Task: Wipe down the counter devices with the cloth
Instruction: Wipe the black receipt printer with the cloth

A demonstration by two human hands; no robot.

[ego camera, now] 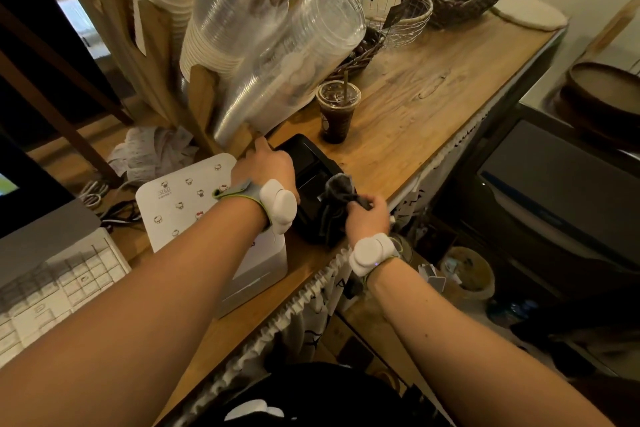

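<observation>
- Wiping the printer [311, 163] looks to be the step in hand. It is a black box near the front edge of the tabletop [433, 97], just beside a white box [183, 204] with small stickers on its lid.
- The right grip [367, 218] has its fingers curled tight round a bunched dark grey cloth [337, 194]. The loose part of the cloth lies against the printer's near right side.
- The left grip [266, 166] lies palm down on the printer's far left corner, with 1 digit pointing out toward the wooden cup rack. Its other fingers are hidden behind the back of the hand, so we cannot tell whether they hook over the edge or only press.
- We judge the cloth soft, light and limp. Held as a wad, it puts little fabric on the surface, so we would spread it flat under the fingers to cover more.
- The printer looks stiff, smooth and fairly light, so it may slide on the wood when rubbed. We would brace it on the top corner, away from the paper slot and lid seam.
- The white box looks smooth and rigid too, and cables run behind it. We would steady it from the top while wiping.
- An iced drink [337, 114] with a straw stands just behind the printer, and tilted stacks of clear cups [294, 62] lean above it. A wide sweep could knock either 1.
- A keyboard [52, 288] sits at the left. We would wipe its keys with light pressure.
</observation>
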